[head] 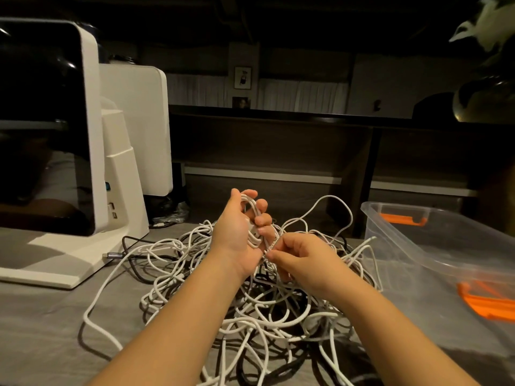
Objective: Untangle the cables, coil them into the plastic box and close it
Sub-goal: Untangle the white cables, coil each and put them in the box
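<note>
Two hands work above one large tangle of cables [250, 296] that lies on the grey tabletop [41, 316]. The tangle holds many white strands and some black ones; how many separate cables there are cannot be told. The left hand [239, 232] is raised over the far side of the tangle, palm turned toward the camera, its fingers curled round a small coil of white cable [252, 215] with several loops. The right hand [301, 260] is just right of it, over the middle of the tangle, thumb and forefinger pinching a white strand that runs up into that coil. One loose white loop [331, 207] arches up beyond the tangle, between the hands and the box.

One clear plastic box [434, 246] stands just right of the tangle, open, with two orange latches [402, 218] showing, one on its far end and one on its near end. Left of the tangle stands one white monitor [50, 129] on a white stand, its screen dark, with a second white panel [136, 129] behind it. One plug [113, 256] lies by the stand's foot, at the tangle's left edge
</note>
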A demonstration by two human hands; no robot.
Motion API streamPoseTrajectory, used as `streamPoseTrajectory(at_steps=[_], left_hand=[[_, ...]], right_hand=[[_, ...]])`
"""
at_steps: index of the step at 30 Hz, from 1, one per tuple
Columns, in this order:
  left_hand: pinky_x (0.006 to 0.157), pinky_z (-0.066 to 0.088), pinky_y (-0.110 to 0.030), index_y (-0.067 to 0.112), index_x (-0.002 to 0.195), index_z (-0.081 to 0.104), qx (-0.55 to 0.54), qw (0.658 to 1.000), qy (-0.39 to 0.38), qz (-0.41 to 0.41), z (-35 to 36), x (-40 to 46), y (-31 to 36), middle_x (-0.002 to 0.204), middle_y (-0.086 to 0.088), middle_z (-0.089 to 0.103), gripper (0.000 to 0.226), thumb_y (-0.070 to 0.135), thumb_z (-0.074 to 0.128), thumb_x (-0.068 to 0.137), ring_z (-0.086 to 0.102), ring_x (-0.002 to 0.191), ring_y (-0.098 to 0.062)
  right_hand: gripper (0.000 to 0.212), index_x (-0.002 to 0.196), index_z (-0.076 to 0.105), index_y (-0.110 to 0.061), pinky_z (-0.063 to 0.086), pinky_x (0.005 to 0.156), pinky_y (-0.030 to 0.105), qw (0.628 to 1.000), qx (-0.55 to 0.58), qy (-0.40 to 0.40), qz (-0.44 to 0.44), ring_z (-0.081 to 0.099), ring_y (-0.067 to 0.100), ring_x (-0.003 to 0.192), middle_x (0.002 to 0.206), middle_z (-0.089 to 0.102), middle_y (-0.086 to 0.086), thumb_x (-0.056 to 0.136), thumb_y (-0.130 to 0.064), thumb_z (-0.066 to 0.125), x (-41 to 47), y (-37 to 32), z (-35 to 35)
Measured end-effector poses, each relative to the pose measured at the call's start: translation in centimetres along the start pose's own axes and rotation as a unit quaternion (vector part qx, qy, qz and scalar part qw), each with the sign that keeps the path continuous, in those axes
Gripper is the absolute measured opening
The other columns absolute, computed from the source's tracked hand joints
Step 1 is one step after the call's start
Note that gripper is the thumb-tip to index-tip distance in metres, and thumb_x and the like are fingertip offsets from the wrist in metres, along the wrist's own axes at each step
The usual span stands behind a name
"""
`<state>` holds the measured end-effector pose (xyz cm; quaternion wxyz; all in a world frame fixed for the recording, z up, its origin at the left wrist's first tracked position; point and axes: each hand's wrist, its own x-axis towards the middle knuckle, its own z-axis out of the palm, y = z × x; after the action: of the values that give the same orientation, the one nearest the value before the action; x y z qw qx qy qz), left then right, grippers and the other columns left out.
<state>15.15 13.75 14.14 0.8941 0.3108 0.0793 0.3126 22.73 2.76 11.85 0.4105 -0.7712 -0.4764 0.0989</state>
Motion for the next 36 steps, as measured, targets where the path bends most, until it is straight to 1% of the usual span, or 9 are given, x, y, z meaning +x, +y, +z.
streamPoseTrajectory(at_steps=[4,9,13,15,20,23,27,31,36], left_hand=[[0.036,0.025,-0.014,0.021,0.086,0.054,-0.074,0.995,0.018,0.058,-0.6,0.9,1.5,0.06,0.007,0.048,0.04,0.049,0.033,0.106,0.032,0.041,-0.004],[0.038,0.023,-0.015,0.021,0.086,0.054,-0.106,0.987,0.073,0.097,-1.0,0.9,2.1,0.057,0.007,0.047,0.039,0.046,0.033,0.107,0.029,0.041,-0.005],[0.038,0.024,-0.016,0.02,0.087,0.055,-0.098,0.988,0.069,0.098,-0.7,0.7,1.8,0.059,0.006,0.047,0.039,0.045,0.033,0.107,0.028,0.042,-0.006],[0.038,0.024,-0.016,0.02,0.088,0.055,-0.098,0.988,0.071,0.1,-0.8,0.8,1.9,0.059,0.006,0.047,0.039,0.046,0.033,0.107,0.028,0.043,-0.006],[0.038,0.024,-0.016,0.021,0.089,0.055,-0.112,0.985,0.068,0.109,-1.1,0.9,2.4,0.061,0.006,0.05,0.037,0.046,0.034,0.107,0.029,0.043,-0.006],[0.039,0.024,-0.017,0.021,0.088,0.055,-0.113,0.983,0.073,0.126,-1.2,1.0,2.6,0.061,0.007,0.051,0.038,0.046,0.034,0.107,0.03,0.043,-0.006],[0.039,0.024,-0.017,0.021,0.091,0.056,-0.085,0.981,0.08,0.156,-1.3,0.9,2.5,0.062,0.007,0.052,0.036,0.045,0.035,0.107,0.031,0.043,-0.006],[0.041,0.026,-0.018,0.02,0.097,0.058,0.039,0.974,0.081,0.208,-0.8,0.7,2.0,0.067,0.005,0.054,0.035,0.043,0.034,0.108,0.034,0.045,-0.005],[0.044,0.031,-0.019,0.018,0.098,0.058,0.274,0.925,0.04,0.26,-0.6,0.4,1.1,0.076,0.0,0.056,0.039,0.042,0.03,0.108,0.039,0.051,-0.006]], right_hand=[[0.009,0.089,0.064,-0.022,0.052,0.059,0.029,1.0,0.005,0.002,0.011,0.058,0.005,0.055,0.063,0.066,-0.006,0.097,-0.025,0.06,0.0,0.1,-0.2],[0.016,0.109,0.058,-0.026,0.054,0.056,0.028,0.981,0.022,0.186,-0.04,0.062,0.016,0.06,0.081,0.067,-0.002,0.097,-0.015,0.058,0.1,0.5,-1.3],[0.021,0.111,0.057,-0.012,0.046,0.044,0.023,0.915,0.363,0.17,0.031,0.048,0.01,0.046,0.081,0.067,0.01,0.096,0.002,0.054,0.3,0.2,-1.6],[0.017,0.108,0.059,-0.009,0.034,0.038,0.02,0.901,0.406,0.139,0.058,0.039,0.008,0.044,0.077,0.068,0.008,0.095,0.001,0.056,0.3,0.3,-1.8],[0.005,0.088,0.074,-0.018,0.034,0.042,0.015,0.98,0.167,0.109,-0.012,0.043,0.002,0.044,0.063,0.06,-0.005,0.09,-0.019,0.069,-0.2,0.5,-2.0],[0.01,0.087,0.077,-0.03,0.039,0.051,0.016,0.994,0.058,0.076,-0.044,0.045,0.002,0.051,0.062,0.057,-0.007,0.089,-0.023,0.07,-0.2,0.6,-1.4],[0.012,0.094,0.077,-0.037,0.051,0.063,0.018,0.999,-0.009,0.019,-0.045,0.062,0.0,0.066,0.079,0.071,-0.014,0.086,-0.03,0.073,-0.5,0.6,-1.1],[0.02,0.096,0.077,-0.032,0.056,0.08,0.02,0.994,-0.028,-0.016,-0.101,0.068,-0.003,0.087,0.091,0.073,-0.015,0.087,-0.015,0.073,-0.8,0.4,-1.3],[0.019,0.094,0.075,-0.034,0.049,0.074,0.014,0.983,-0.002,-0.025,-0.183,0.065,0.002,0.085,0.085,0.069,-0.02,0.087,-0.017,0.072,-0.8,0.1,-1.4]])
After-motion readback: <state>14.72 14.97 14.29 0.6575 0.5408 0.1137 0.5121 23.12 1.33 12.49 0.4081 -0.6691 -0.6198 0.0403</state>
